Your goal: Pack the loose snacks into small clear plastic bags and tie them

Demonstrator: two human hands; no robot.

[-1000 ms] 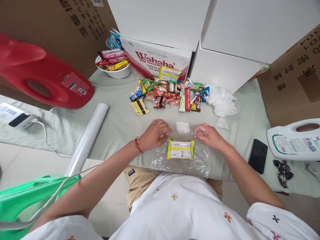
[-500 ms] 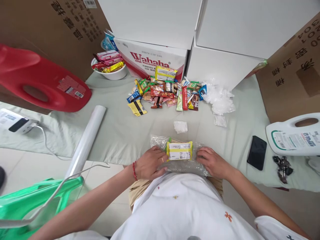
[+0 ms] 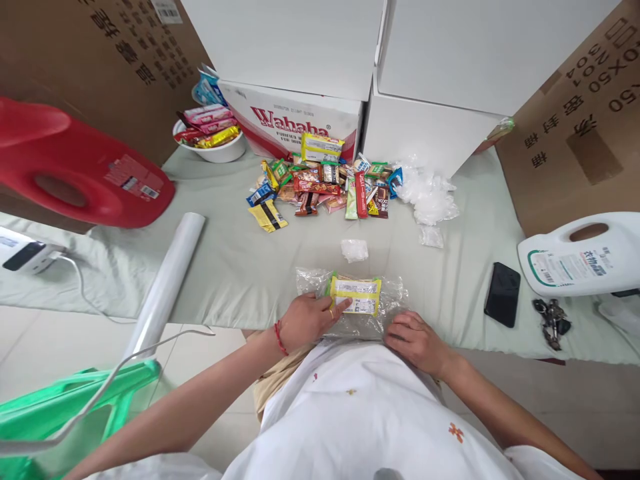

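Note:
A yellow-wrapped snack packet (image 3: 361,288) with a white label lies on a crinkled sheet of clear plastic film (image 3: 395,293) at the table's front edge. A bit of green wrapper shows along the packet's left side. My left hand (image 3: 313,320), with a ring and a red cord at the wrist, rests over the film's left part. Its index finger stretches onto the packet's lower face. My right hand (image 3: 414,339) has its fingers curled together on the film's lower right edge. A small folded clear plastic piece (image 3: 355,250) lies just beyond the film.
Colourful snack packets (image 3: 320,183) are heaped before a white carton (image 3: 295,120). Crumpled clear plastic (image 3: 430,197) sits to their right. A film roll (image 3: 170,273) and red jug (image 3: 100,173) stand left; a phone (image 3: 503,295), keys (image 3: 551,323) and white jug (image 3: 580,257) are right.
My left hand has slid right, its index finger now on the packet. My right hand has shifted down to the film's lower corner. The whole view has shifted slightly.

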